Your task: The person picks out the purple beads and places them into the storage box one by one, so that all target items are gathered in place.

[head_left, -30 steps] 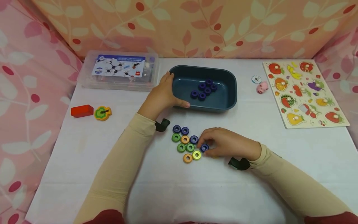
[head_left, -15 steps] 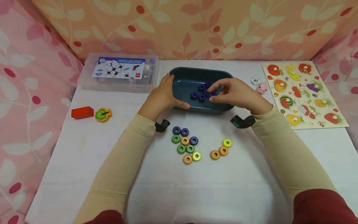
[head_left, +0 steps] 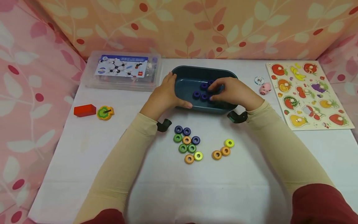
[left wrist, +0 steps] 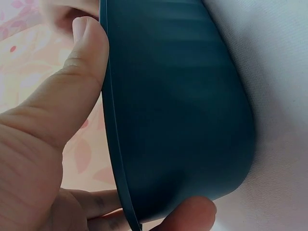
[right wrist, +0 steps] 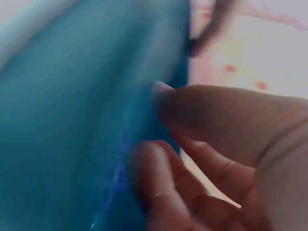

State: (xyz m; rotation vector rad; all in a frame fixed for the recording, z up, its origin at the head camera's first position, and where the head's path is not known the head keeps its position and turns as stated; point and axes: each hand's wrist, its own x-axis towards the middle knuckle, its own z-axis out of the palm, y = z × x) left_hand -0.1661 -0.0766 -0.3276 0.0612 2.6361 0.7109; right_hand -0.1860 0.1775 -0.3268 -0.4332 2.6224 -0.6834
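Observation:
My left hand (head_left: 165,96) grips the left end of a dark blue-green plastic basin (head_left: 190,71). In the left wrist view, the thumb (left wrist: 91,48) lies along the basin's rim and fingers wrap round its end. Inside lie several purple rings (head_left: 196,94), some hidden behind my right hand (head_left: 233,91). That hand reaches over the basin's right side, its fingertips close above the rings. In the blurred right wrist view, its thumb and fingers stand apart, with nothing showing between them. On the cloth in front lie more rings: purple (head_left: 195,140), green (head_left: 183,148), orange (head_left: 189,159) and yellow (head_left: 198,156).
Two orange rings (head_left: 217,155) and a yellow ring (head_left: 229,143) form a separate row. At back left sits a clear case (head_left: 89,77); a red block (head_left: 85,110) and a tree piece (head_left: 105,112) lie nearer. Rightward are a pink pig (head_left: 265,88), a chip (head_left: 259,80) and a fruit puzzle board (head_left: 293,99).
From the cluster on the cloth, my right hand has carried a purple ring up to the basin. Its fingers now hover low over the rings inside. The left hand stays on the basin.

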